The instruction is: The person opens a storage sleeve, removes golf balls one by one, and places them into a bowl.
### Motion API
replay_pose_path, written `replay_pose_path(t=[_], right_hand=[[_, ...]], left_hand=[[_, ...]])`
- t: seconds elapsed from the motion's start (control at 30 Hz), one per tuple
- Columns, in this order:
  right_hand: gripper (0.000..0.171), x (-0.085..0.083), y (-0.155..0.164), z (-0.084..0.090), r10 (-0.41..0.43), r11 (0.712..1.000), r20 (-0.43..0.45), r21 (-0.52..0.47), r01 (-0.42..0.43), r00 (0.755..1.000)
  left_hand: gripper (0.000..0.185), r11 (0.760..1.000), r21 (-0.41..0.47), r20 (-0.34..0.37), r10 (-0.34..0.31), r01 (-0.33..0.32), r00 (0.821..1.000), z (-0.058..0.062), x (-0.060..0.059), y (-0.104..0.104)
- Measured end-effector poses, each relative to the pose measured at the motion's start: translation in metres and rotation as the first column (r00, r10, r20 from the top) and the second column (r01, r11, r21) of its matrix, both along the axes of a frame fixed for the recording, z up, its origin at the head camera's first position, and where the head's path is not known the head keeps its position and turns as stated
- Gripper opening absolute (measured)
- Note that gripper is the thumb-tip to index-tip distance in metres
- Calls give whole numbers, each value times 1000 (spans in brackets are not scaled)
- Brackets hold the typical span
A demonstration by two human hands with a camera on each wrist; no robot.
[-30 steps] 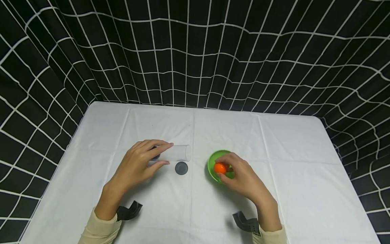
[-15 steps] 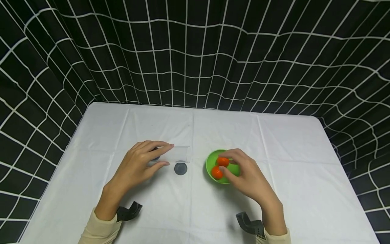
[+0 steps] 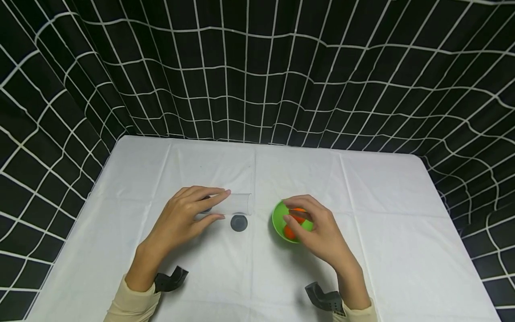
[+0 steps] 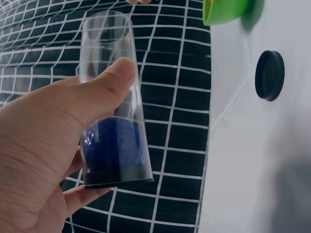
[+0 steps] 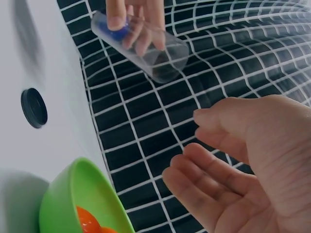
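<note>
Nearest to us, at the front edge of the white tablecloth (image 3: 394,250), two black wrist mounts (image 3: 170,278) sit just behind our cream sleeves (image 3: 128,306). Farther out on the left, our left hand (image 3: 181,219) grips a clear plastic tube (image 3: 237,203) that lies on its side, thumb and fingers curled round its closed end; the left wrist view shows a blue ball (image 4: 112,148) inside at the tube's black-capped bottom, with the mouth pointing toward the green bowl (image 3: 278,222). Just beside the tube's open end, a black round cap (image 3: 239,222) lies flat on the cloth, apart from both hands. On the right, our right hand (image 3: 318,232) hovers over the green bowl with its fingers (image 5: 204,179) loosely bent and spread, holding nothing, as the right wrist view shows plainly. Two orange balls (image 3: 290,231) rest inside the bowl, touching each other, partly hidden under our fingers. Beyond the table hangs a black curtain with a white grid (image 3: 257,67), wrapping round both sides.
</note>
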State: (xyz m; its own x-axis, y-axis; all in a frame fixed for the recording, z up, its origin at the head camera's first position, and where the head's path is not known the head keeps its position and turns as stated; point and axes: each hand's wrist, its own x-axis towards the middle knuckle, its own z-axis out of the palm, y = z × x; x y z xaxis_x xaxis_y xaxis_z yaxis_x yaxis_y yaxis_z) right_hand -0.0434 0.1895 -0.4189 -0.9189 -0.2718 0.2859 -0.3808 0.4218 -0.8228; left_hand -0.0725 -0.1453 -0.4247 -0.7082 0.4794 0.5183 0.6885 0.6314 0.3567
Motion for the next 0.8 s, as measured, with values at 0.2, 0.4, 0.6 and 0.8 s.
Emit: replay_pose_path(t=[0.2,0.4,0.6,0.8], right_hand=[[33,0,-10,-4,7,999,-4,-54,-7,1000],[35,-1,-21,-9,43,989,-3,-140,-43,999],[37,-1,-29,-9,108,967,37,-235,-96,993],[39,-1,-36,-11,109,950,56,-299,-87,992]], left_hand=[[55,1000,-9,-6,2,-2,1000,0,0,0],[54,1000,-25,-22,7,-7,1000,2,0,0],[53,999,-34,-52,7,-9,999,4,1,-1],[52,999,-43,-96,6,-10,995,6,1,0]])
